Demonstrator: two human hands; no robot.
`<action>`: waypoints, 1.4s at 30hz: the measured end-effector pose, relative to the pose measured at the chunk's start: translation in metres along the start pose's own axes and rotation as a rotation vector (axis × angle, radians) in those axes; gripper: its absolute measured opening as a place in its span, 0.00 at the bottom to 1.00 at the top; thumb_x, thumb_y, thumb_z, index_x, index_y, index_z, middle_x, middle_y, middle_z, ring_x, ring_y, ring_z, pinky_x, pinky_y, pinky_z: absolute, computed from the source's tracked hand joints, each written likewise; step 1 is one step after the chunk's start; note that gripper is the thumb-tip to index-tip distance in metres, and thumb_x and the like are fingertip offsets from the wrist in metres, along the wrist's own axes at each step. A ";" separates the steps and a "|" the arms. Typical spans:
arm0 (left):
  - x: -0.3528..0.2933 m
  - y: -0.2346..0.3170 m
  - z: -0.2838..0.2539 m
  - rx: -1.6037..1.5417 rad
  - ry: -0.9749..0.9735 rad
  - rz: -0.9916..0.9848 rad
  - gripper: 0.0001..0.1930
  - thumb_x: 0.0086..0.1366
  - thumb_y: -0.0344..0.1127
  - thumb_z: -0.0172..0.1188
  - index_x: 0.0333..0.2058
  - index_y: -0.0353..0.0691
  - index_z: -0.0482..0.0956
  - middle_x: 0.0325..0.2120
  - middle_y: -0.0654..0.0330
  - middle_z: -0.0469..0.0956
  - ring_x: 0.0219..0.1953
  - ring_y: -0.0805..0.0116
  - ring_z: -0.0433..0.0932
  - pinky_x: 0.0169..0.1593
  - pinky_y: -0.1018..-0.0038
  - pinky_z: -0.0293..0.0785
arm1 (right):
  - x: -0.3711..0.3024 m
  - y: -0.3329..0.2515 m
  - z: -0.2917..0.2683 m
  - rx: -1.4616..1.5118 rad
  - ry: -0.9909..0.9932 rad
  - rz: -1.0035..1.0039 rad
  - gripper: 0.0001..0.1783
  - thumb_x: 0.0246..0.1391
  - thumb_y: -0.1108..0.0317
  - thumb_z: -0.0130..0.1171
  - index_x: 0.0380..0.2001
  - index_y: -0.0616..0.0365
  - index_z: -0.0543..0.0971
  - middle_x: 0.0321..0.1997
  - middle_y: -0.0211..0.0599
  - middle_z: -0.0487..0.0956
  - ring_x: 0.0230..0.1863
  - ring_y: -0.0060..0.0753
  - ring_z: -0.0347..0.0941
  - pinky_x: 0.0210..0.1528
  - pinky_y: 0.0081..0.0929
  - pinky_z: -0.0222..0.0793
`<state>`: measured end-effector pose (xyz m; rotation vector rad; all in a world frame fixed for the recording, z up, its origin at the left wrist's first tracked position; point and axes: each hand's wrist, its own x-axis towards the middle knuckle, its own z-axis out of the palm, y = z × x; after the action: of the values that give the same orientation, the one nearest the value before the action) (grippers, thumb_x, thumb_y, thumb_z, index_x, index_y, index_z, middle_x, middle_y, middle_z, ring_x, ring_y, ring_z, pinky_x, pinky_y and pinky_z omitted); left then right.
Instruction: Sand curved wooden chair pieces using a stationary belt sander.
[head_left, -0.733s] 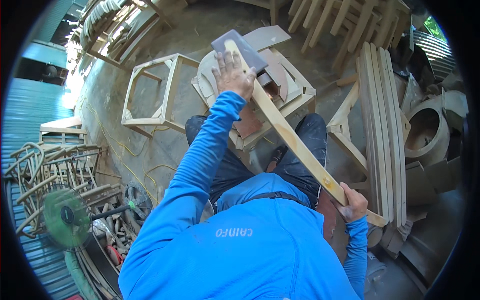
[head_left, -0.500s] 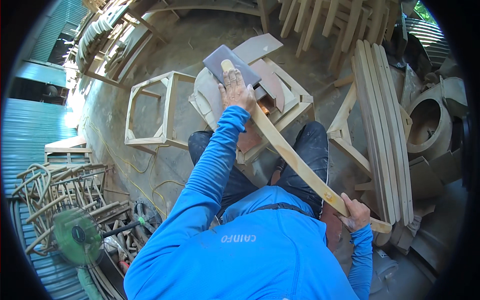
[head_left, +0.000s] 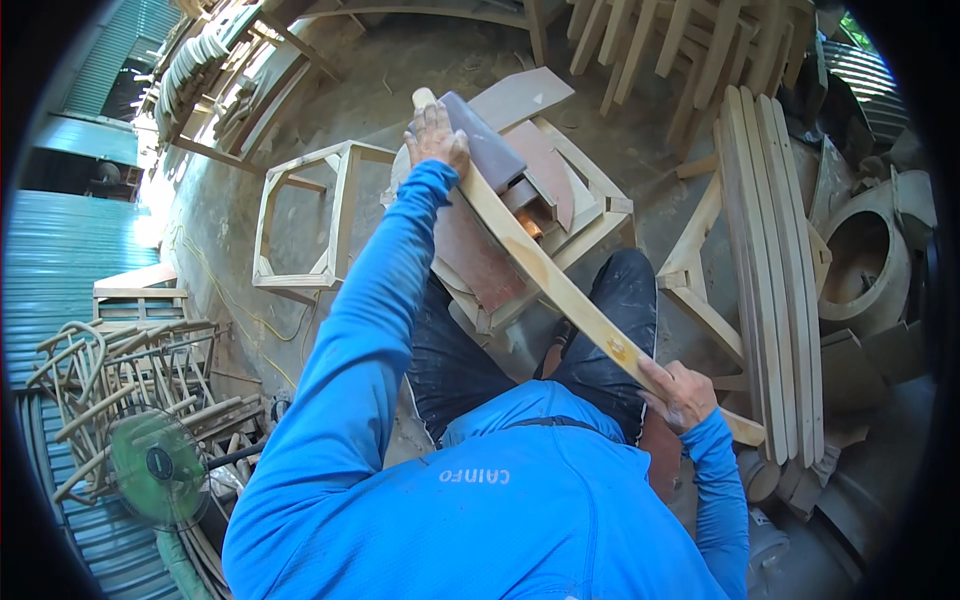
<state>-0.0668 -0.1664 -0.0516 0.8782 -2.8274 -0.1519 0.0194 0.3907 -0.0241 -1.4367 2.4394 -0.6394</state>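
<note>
1 long wooden strip (head_left: 550, 275), touched at 2 spots: left hand (head_left: 438, 140) palm down near strip's far end, fingers extended; right hand (head_left: 685, 395) gripping toward near end. Grey block (head_left: 487, 145) just right of strip's far end. Wooden stand (head_left: 620, 206) beneath strip. Open wooden frame (head_left: 341, 212) left of strip, green fan (head_left: 158, 465) farther left. Long boards (head_left: 768, 285) right of strip.

Glare L; dk fisheye edges
</note>
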 end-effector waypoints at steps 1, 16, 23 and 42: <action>-0.014 0.015 -0.001 -0.007 -0.032 -0.001 0.39 0.69 0.47 0.49 0.74 0.39 0.50 0.77 0.54 0.47 0.79 0.54 0.41 0.76 0.42 0.41 | -0.014 0.004 -0.001 0.002 0.002 0.011 0.41 0.48 0.57 0.73 0.67 0.38 0.71 0.28 0.39 0.71 0.26 0.45 0.73 0.29 0.40 0.71; 0.006 0.015 0.004 -0.060 0.022 0.015 0.39 0.67 0.47 0.50 0.74 0.40 0.52 0.77 0.55 0.47 0.79 0.55 0.39 0.76 0.43 0.34 | 0.010 -0.001 -0.006 -0.115 -0.151 0.116 0.43 0.47 0.57 0.73 0.68 0.29 0.70 0.27 0.39 0.68 0.22 0.45 0.73 0.25 0.43 0.71; 0.084 -0.044 0.006 -0.094 0.001 -0.035 0.38 0.67 0.45 0.50 0.74 0.44 0.53 0.76 0.58 0.49 0.79 0.58 0.42 0.77 0.46 0.39 | 0.102 -0.016 0.002 -0.112 -0.263 0.153 0.44 0.56 0.51 0.66 0.73 0.22 0.59 0.29 0.44 0.74 0.23 0.53 0.76 0.25 0.48 0.75; -0.049 0.050 -0.004 -0.134 -0.065 -0.054 0.41 0.66 0.46 0.52 0.74 0.38 0.51 0.77 0.55 0.45 0.79 0.57 0.37 0.77 0.48 0.39 | 0.105 -0.036 0.007 -0.066 -0.216 0.190 0.44 0.62 0.47 0.59 0.76 0.22 0.49 0.33 0.48 0.77 0.32 0.58 0.79 0.36 0.50 0.77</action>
<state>-0.0540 -0.0979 -0.0465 0.9359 -2.8141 -0.3790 -0.0013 0.2824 -0.0116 -1.2073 2.4055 -0.3467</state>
